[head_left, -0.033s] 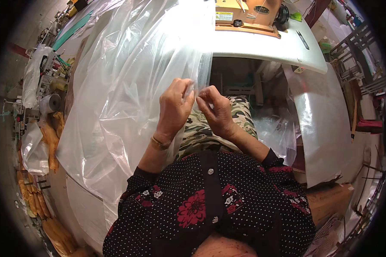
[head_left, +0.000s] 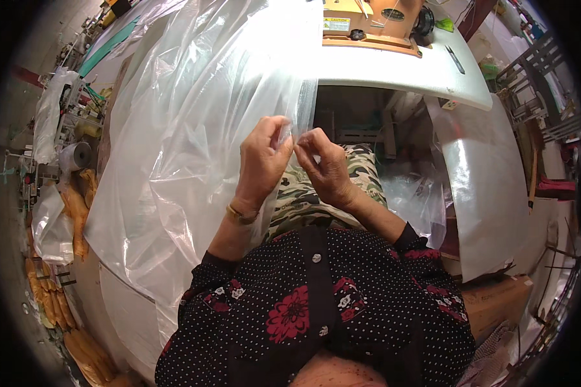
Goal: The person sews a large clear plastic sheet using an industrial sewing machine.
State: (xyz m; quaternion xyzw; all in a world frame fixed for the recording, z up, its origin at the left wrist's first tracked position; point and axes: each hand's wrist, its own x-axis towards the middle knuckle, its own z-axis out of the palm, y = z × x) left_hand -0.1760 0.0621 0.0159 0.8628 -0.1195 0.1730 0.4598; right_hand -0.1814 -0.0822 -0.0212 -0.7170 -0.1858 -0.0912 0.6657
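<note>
- The left hand [head_left: 263,160] pinches the edge of the clear plastic bag [head_left: 187,129], its grip closed on the film.
- The right hand [head_left: 323,164] nips the same edge just beside it, grip narrow on the film.
- The bag hangs from the white tabletop [head_left: 400,71] over the lap.
- To do this well, I judge: rub the layers apart gently, keeping both pinches close together.

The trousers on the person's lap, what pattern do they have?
The trousers have a green, tan and dark camouflage pattern, seen best in the head view, just below the hands.
</note>
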